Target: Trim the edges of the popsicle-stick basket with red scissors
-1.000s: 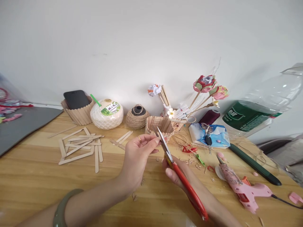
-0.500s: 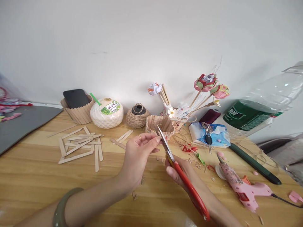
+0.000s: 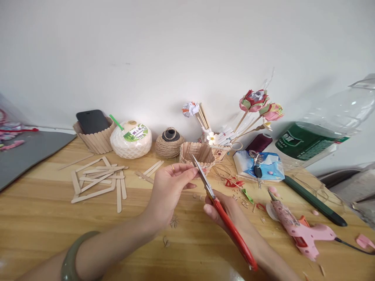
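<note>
My right hand (image 3: 224, 208) grips red-handled scissors (image 3: 230, 226), their blades pointing up and away, nearly closed. Beside the blades, my left hand (image 3: 172, 185) is pinched, thumb against fingers. A small piece at its fingertips is too hidden to name. Just beyond both hands stands a small basket (image 3: 197, 153) made of wooden sticks. Small scraps (image 3: 174, 221) lie on the wooden table (image 3: 140, 253) below my hands.
Loose craft sticks (image 3: 101, 173) lie at left, before a stick holder with a phone (image 3: 92, 121) and a wrapped coconut (image 3: 131, 140). Twine (image 3: 170, 144) and paper flowers (image 3: 254, 100) stand behind. At right are a pink glue gun (image 3: 301, 230), a green cutter (image 3: 315, 201) and a large bottle (image 3: 313, 136).
Both hands and the scissors stay almost in place beside each other. The whole view has shifted slightly, and a curled scrap by my left wrist shows more fully.
</note>
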{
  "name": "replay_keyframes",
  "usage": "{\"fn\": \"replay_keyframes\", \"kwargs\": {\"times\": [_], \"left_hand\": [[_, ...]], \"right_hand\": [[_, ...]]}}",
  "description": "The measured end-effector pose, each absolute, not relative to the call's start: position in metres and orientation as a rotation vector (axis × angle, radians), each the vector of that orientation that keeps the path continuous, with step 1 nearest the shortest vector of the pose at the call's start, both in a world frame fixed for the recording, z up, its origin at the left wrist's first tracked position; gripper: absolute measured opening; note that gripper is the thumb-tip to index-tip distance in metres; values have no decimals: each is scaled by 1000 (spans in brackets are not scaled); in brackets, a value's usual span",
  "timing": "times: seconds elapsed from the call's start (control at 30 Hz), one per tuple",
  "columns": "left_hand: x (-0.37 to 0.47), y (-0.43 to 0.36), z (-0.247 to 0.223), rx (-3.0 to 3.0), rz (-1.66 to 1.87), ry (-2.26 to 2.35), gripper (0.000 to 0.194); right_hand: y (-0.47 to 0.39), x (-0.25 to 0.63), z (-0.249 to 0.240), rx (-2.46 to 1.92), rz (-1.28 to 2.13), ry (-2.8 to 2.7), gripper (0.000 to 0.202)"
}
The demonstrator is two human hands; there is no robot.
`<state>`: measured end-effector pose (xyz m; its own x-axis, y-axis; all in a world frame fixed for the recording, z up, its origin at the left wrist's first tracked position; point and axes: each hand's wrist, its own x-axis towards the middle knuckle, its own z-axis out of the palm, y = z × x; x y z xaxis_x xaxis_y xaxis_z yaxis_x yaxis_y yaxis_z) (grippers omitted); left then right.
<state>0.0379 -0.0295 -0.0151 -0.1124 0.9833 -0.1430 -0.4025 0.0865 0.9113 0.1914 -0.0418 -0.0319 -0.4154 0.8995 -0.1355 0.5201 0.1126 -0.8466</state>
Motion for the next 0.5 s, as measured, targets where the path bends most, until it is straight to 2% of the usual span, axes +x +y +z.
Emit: {"fn": "replay_keyframes", "kwargs": {"times": [0.5], "left_hand": [[39, -32, -16, 769, 1427, 1057, 8]], "right_hand": [[-44, 191, -30, -1366, 1213, -1989, 45]]}}
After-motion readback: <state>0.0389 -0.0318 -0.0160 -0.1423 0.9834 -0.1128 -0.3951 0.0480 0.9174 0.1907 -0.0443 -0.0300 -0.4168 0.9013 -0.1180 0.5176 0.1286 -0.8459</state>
